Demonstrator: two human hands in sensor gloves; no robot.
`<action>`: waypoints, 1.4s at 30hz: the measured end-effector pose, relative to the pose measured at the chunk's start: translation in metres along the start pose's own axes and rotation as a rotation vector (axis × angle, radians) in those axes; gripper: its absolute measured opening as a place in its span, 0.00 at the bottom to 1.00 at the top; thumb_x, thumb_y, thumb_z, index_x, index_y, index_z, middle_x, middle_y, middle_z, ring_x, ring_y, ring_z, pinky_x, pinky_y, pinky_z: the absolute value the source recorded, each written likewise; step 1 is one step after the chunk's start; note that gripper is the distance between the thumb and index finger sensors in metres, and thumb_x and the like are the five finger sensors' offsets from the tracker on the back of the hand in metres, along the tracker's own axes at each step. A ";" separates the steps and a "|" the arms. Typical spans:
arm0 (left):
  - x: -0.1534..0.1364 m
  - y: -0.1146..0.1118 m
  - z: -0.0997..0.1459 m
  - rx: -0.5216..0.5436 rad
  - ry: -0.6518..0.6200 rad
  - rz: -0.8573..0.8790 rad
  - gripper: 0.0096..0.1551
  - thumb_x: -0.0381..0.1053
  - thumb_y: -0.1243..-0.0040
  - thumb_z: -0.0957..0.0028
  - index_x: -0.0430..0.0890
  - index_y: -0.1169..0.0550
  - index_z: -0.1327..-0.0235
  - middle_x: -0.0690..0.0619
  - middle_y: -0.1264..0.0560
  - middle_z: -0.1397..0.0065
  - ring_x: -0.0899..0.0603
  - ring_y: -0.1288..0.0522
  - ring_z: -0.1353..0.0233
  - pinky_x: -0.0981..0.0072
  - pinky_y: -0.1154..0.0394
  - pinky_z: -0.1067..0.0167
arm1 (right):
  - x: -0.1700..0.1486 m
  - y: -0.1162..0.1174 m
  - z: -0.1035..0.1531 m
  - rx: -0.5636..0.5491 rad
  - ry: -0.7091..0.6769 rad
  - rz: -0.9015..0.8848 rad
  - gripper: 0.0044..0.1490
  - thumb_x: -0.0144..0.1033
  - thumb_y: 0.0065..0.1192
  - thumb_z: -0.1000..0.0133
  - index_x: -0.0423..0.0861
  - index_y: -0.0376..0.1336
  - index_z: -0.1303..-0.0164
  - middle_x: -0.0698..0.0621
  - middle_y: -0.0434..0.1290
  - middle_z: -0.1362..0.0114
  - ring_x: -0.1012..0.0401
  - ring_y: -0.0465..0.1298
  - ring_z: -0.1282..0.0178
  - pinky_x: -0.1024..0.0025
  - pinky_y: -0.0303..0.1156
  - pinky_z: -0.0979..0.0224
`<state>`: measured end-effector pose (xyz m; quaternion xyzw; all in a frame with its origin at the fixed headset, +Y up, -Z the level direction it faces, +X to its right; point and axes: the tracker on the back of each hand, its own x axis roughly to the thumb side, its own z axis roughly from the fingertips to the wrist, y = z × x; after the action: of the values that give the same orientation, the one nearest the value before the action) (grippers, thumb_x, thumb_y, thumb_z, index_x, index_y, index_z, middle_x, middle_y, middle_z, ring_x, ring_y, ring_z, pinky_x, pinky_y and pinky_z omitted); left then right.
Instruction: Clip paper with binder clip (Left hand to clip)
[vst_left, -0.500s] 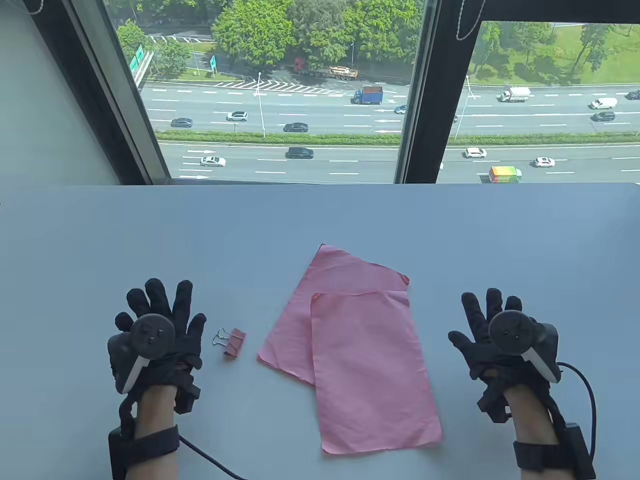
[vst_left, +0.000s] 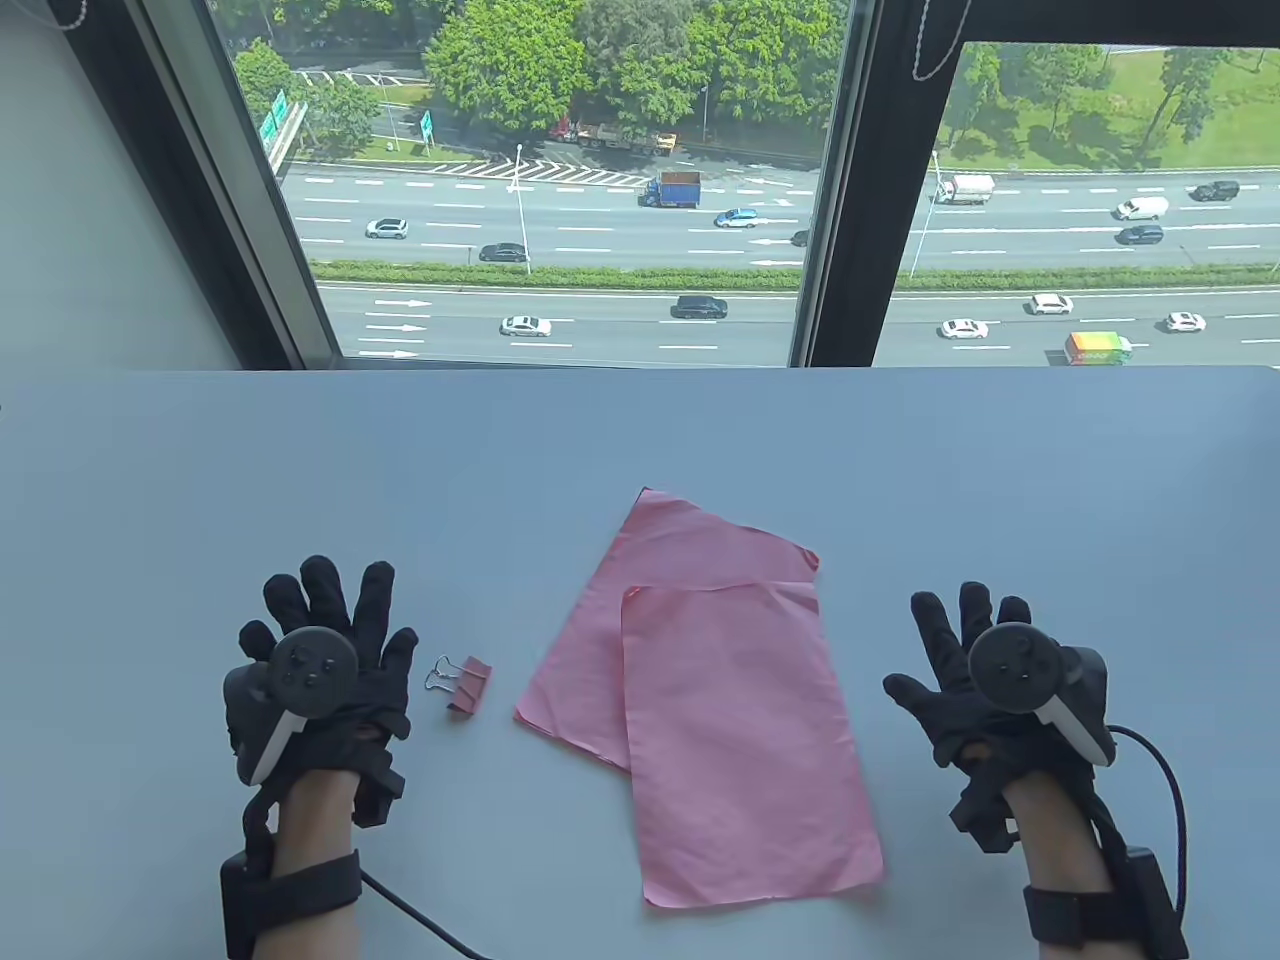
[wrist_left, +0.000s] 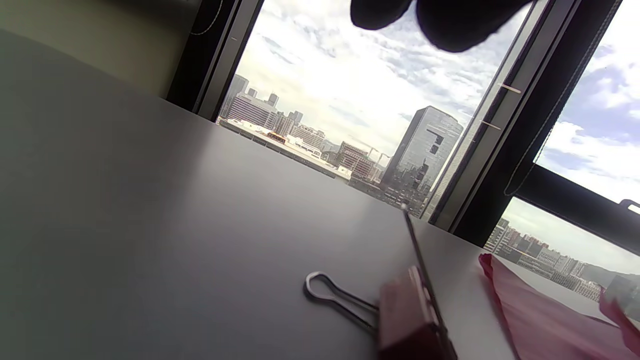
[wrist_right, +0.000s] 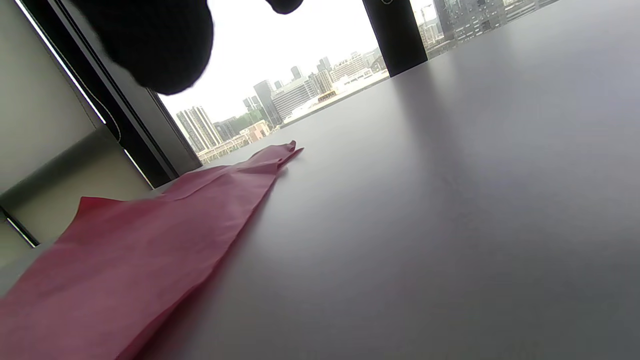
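Two pink paper sheets (vst_left: 730, 720) lie overlapped at the table's middle; they also show in the right wrist view (wrist_right: 130, 250) and the left wrist view (wrist_left: 545, 320). A small red binder clip (vst_left: 466, 684) with wire handles lies just left of them, close in the left wrist view (wrist_left: 410, 320). My left hand (vst_left: 325, 650) rests flat with fingers spread, just left of the clip, holding nothing. My right hand (vst_left: 965, 660) rests flat with fingers spread, right of the paper, holding nothing.
The grey table (vst_left: 640, 440) ends at a window with dark frames (vst_left: 840, 180) at the back. Cables run from both wrists toward the table's near edge.
My left hand has shifted slightly right, toward the clip. My right hand has shifted slightly left, toward the paper. Clip and paper have not moved.
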<state>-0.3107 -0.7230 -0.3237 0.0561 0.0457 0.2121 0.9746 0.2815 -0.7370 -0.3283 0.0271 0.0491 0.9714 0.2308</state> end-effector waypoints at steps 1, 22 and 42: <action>0.000 0.000 0.000 -0.001 -0.001 0.000 0.43 0.65 0.51 0.47 0.63 0.46 0.16 0.50 0.65 0.13 0.41 0.79 0.24 0.41 0.81 0.41 | 0.000 0.001 0.000 0.006 -0.001 0.001 0.56 0.61 0.63 0.49 0.56 0.39 0.18 0.42 0.29 0.18 0.36 0.26 0.25 0.28 0.26 0.36; 0.042 -0.020 0.003 -0.080 -0.143 -0.121 0.42 0.64 0.45 0.47 0.63 0.42 0.17 0.50 0.62 0.13 0.40 0.77 0.23 0.41 0.79 0.39 | 0.012 0.029 -0.003 0.354 0.008 -0.003 0.66 0.59 0.73 0.52 0.58 0.33 0.20 0.41 0.29 0.16 0.35 0.23 0.26 0.28 0.21 0.38; 0.103 -0.084 0.014 -0.450 -0.310 -0.301 0.39 0.63 0.42 0.48 0.57 0.33 0.20 0.52 0.44 0.12 0.39 0.69 0.19 0.40 0.75 0.37 | 0.054 0.066 0.007 0.570 -0.113 0.190 0.70 0.49 0.85 0.58 0.57 0.39 0.19 0.43 0.29 0.17 0.34 0.26 0.24 0.27 0.26 0.34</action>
<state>-0.1810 -0.7573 -0.3274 -0.1370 -0.1436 0.0592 0.9783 0.2043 -0.7712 -0.3125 0.1493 0.3042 0.9326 0.1241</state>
